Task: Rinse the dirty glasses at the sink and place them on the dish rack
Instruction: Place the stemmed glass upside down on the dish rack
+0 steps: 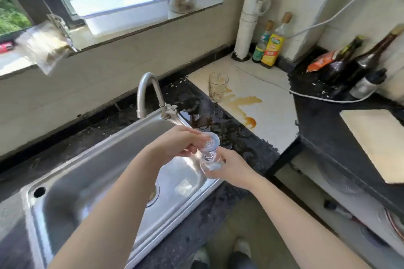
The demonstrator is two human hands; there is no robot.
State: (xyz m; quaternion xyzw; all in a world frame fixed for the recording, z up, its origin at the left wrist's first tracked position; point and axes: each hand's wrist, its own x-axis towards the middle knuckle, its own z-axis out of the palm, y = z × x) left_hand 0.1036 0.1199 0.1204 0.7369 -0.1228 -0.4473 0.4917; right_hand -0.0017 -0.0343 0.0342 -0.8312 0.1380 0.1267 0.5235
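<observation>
Glass (pixel 210 155): clear, stemmed, is hanging upside down over the shiny steel sink (pixel 91 166), by its right edge.
Left hand (pixel 179 143): fingers are gripping the round foot.
Right hand (pixel 235 169): fingers are wrapping the bowl.

Head-worn wide view, facing forward and down, close above sink (pixel 91 166)

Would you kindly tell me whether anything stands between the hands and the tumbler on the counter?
Nothing solid visible: only spilled brown liquid lies on the counter between. The left hand and right hand hold the stemmed glass.
</observation>
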